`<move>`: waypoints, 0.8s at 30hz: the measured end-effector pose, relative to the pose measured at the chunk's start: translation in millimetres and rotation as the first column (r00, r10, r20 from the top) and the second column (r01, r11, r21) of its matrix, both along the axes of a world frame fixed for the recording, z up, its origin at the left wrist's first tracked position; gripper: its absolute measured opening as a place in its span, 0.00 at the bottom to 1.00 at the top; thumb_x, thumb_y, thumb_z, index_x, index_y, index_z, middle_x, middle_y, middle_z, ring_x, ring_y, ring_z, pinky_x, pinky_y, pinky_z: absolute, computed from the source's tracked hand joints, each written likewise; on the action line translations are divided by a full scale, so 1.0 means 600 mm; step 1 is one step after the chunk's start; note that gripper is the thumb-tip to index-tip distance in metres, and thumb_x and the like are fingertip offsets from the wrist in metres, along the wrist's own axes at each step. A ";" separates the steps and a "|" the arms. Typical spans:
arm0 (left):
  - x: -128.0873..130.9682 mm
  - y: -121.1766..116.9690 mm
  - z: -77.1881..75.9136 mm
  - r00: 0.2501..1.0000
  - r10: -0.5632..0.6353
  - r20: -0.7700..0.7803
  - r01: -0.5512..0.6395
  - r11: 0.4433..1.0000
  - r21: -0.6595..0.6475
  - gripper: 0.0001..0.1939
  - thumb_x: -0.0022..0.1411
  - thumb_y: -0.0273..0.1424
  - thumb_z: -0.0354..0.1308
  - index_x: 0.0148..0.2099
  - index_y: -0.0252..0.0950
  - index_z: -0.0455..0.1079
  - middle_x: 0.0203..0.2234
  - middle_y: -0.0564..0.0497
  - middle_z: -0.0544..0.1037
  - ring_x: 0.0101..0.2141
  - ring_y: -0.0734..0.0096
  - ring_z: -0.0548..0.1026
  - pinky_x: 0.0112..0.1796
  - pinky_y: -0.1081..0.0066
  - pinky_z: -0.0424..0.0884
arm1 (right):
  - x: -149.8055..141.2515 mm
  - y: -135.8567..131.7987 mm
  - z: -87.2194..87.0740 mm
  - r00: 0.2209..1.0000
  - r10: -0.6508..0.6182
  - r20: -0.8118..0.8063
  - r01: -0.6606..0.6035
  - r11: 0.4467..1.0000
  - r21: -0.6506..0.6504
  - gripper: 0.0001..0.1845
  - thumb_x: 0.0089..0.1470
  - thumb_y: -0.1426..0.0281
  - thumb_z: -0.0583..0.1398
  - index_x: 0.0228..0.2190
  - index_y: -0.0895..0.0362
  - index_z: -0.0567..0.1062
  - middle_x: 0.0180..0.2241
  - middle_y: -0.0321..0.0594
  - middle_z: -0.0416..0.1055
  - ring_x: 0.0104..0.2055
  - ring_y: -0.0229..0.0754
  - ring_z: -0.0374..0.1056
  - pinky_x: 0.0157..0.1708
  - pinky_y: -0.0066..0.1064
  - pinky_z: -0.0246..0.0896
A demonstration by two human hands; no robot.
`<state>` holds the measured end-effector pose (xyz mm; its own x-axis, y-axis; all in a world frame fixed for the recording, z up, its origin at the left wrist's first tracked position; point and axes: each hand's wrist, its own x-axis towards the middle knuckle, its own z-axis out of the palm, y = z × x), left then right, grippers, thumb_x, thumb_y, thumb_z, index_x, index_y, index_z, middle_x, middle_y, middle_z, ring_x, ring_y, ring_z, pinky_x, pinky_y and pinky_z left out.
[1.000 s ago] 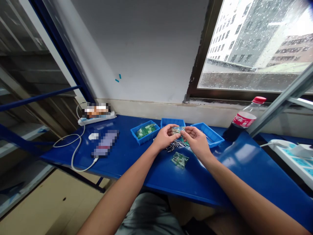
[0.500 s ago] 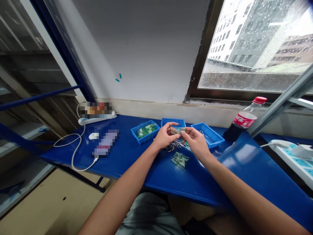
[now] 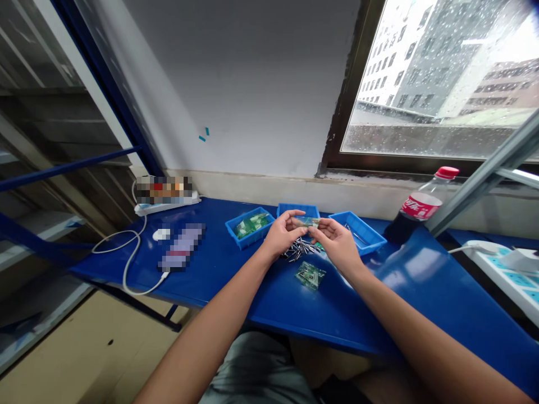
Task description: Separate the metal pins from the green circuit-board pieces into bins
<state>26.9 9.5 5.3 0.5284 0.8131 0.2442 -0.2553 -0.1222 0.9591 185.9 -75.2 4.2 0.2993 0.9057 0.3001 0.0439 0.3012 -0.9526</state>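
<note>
Between my two hands is a small clear plastic bag (image 3: 309,221) with something greenish in it. My left hand (image 3: 283,234) pinches its left side, and my right hand (image 3: 336,238) grips the right side with thumb and fingers. Under the hands lies a pile of thin shiny metal pieces (image 3: 300,250), partly covered by them. Closer to me, another clear bag (image 3: 310,275) with green and metallic contents rests flat on the blue table (image 3: 236,286).
A blue tray (image 3: 240,242) of green packets stands left of the hands, a second blue tray (image 3: 298,209) behind them. The right blue tray (image 3: 377,242) holds a few thin metal pieces. A cola bottle (image 3: 423,203), power strips and a white cable (image 3: 125,269) lie around.
The bag between my fingers has been tilted and flattened slightly, and my fingers have shifted a little on it. The trays, pile and second bag have stayed in place.
</note>
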 end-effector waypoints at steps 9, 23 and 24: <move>0.004 0.004 -0.006 1.000 -0.023 -0.001 0.023 0.997 -0.069 0.29 0.57 0.34 0.76 0.57 0.32 0.73 0.44 0.40 0.84 0.42 0.62 0.83 0.49 0.61 0.78 | 0.002 0.004 -0.005 1.000 -0.024 -0.001 0.024 1.000 0.002 0.27 0.50 0.49 0.74 0.42 0.53 0.78 0.39 0.45 0.82 0.37 0.48 0.79 0.36 0.40 0.76; 0.001 -0.011 -0.003 0.979 0.077 -0.189 -0.029 0.969 0.246 0.26 0.59 0.41 0.74 0.57 0.35 0.79 0.52 0.38 0.83 0.51 0.52 0.82 0.52 0.59 0.78 | 0.000 -0.003 -0.009 0.975 -0.044 0.219 0.039 0.999 0.024 0.18 0.54 0.58 0.71 0.43 0.53 0.79 0.45 0.46 0.81 0.47 0.52 0.79 0.44 0.42 0.77; 0.001 -0.008 -0.006 0.978 0.084 -0.191 -0.037 0.970 0.240 0.25 0.60 0.40 0.73 0.56 0.35 0.80 0.51 0.39 0.83 0.50 0.52 0.82 0.53 0.58 0.78 | -0.002 -0.003 -0.009 0.971 -0.034 0.235 0.029 0.999 0.024 0.17 0.55 0.58 0.70 0.43 0.53 0.79 0.45 0.47 0.81 0.48 0.52 0.78 0.45 0.42 0.77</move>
<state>27.6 4.9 1.9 0.5372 0.7777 0.3264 -0.0481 -0.3581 0.9325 184.8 -77.0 -1.0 0.2464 0.8899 0.3838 0.2756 0.3154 -0.9081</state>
